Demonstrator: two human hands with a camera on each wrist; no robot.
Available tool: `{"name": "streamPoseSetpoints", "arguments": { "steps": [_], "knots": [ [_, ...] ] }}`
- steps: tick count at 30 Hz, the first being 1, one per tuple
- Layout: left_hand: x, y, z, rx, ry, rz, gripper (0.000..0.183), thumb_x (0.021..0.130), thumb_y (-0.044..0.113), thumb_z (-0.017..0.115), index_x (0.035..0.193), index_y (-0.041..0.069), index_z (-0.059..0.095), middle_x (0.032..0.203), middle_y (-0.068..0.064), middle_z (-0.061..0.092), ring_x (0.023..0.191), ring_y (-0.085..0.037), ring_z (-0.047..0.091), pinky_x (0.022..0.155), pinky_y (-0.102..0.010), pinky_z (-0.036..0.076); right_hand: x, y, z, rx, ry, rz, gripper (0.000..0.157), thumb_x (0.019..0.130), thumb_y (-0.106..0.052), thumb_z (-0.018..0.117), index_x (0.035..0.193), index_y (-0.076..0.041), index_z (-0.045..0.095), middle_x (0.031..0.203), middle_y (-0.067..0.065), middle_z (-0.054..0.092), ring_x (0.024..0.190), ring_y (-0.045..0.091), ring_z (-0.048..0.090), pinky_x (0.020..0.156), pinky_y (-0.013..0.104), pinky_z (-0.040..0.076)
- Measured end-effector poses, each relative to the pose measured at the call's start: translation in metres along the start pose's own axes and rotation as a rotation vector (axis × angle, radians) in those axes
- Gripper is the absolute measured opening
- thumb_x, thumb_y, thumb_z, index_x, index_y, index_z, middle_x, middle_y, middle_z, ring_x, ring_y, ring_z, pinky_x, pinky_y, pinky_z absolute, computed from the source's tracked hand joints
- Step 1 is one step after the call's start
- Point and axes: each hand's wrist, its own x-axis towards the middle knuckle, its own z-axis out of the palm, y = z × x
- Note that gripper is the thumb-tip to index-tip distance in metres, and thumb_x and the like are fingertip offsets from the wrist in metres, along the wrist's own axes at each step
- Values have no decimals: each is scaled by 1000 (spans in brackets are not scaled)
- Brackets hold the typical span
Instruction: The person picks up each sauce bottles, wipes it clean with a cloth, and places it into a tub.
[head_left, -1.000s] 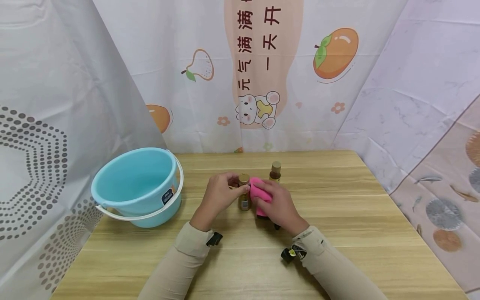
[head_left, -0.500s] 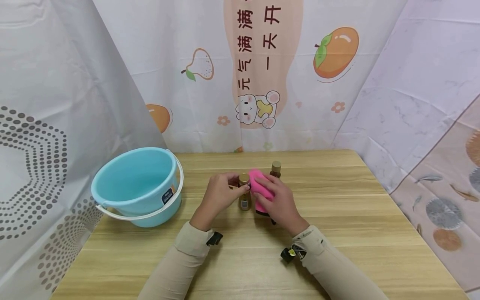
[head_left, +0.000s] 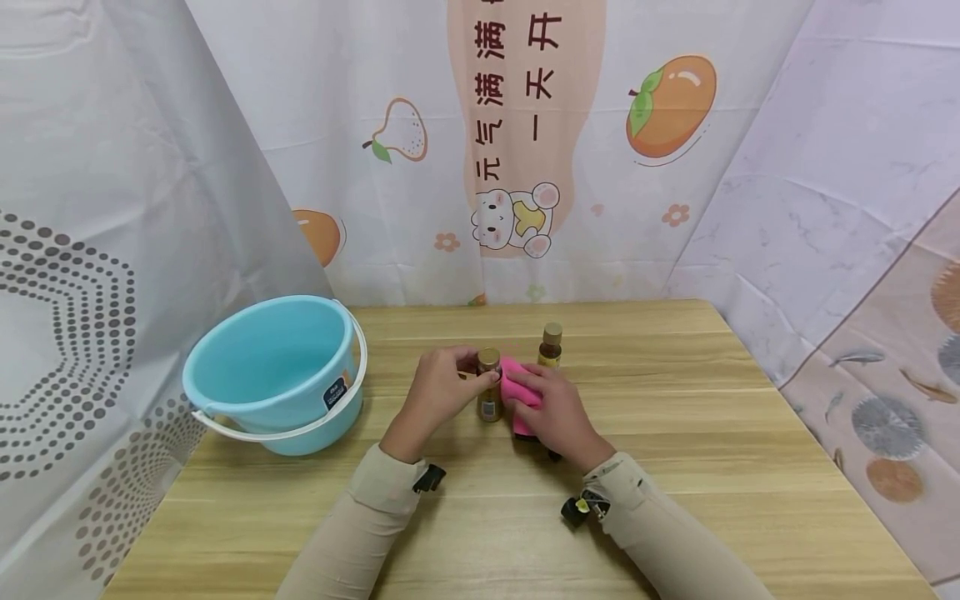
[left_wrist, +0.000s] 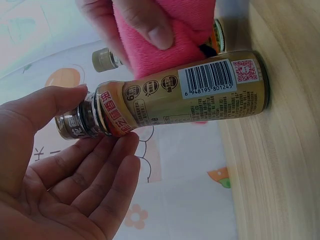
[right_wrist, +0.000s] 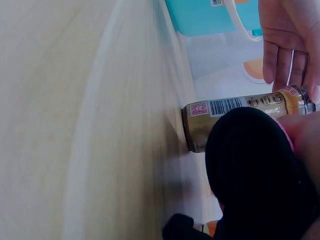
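Observation:
An upright sesame oil bottle (head_left: 490, 408) with a gold cap stands on the table. My left hand (head_left: 441, 392) holds it at the neck, the thumb on one side and the fingers on the other, as the left wrist view shows. In my right hand (head_left: 561, 415) is a pink plush cleaning cloth (left_wrist: 187, 30), lying against the bottle's side by the barcode label. Something black (right_wrist: 255, 165) shows at the cloth's underside and covers much of the right wrist view. Behind the right hand stands a second brown bottle (head_left: 552, 335) with a gold cap, its lower part hidden.
A light blue bucket (head_left: 300, 421) with a white handle stands on the left of the wooden table (head_left: 675, 500). A printed curtain (head_left: 420, 208) hangs along the table's back edge, with more fabric on both sides.
The right hand's cloth rose along the bottle half a second ago and is lower again now, uncovering more of the second bottle. The left hand and the held bottle stay in place.

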Motion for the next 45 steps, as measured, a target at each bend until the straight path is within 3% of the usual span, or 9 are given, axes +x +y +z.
{"name": "streamPoseSetpoints", "arguments": {
  "steps": [12,18,22,26,32,37,45],
  "knots": [
    [-1,-1,-1,29,-5,10,27,89,36,83,109,18,78,99,2,78,96,-25,76,78,-39,63,-1,9,7,-21,-76,24,45,91,-27,82,134,-17,72,143,9,64,127,33,63,97,47,58],
    [-3,5,-2,111,28,-46,48,85,50,83,117,15,77,107,-1,77,100,-21,73,81,-41,61,-1,12,8,-22,-66,11,45,91,-28,82,134,-18,72,142,9,64,126,33,64,96,47,58],
    [-3,6,-1,125,50,-49,44,83,50,85,109,16,78,97,3,76,92,-15,71,77,-37,59,-1,12,8,-25,-50,5,45,91,-28,82,134,-19,71,140,9,65,125,32,64,98,47,58],
    [-2,4,1,113,58,-26,37,83,44,87,104,14,78,89,4,75,87,-16,72,74,-36,59,0,9,5,-21,-29,-1,46,91,-27,82,134,-18,71,138,12,66,122,34,66,94,47,59],
    [-2,5,1,106,52,-35,38,83,43,87,104,13,77,91,2,77,91,-19,74,78,-40,60,2,2,-3,1,21,-18,46,91,-27,80,136,-20,70,141,14,64,119,34,66,89,44,61],
    [-2,4,1,89,36,-7,28,86,40,86,96,16,76,90,2,77,91,-20,76,75,-39,61,3,-4,-8,31,95,-66,45,91,-26,81,134,-19,71,142,12,63,113,30,70,83,40,63],
    [-1,3,1,57,24,31,20,87,35,84,88,18,74,87,3,76,93,-27,78,74,-40,62,3,-9,-12,90,189,-129,43,90,-22,83,132,-17,73,143,16,62,119,33,68,83,42,63]
  ]
}}
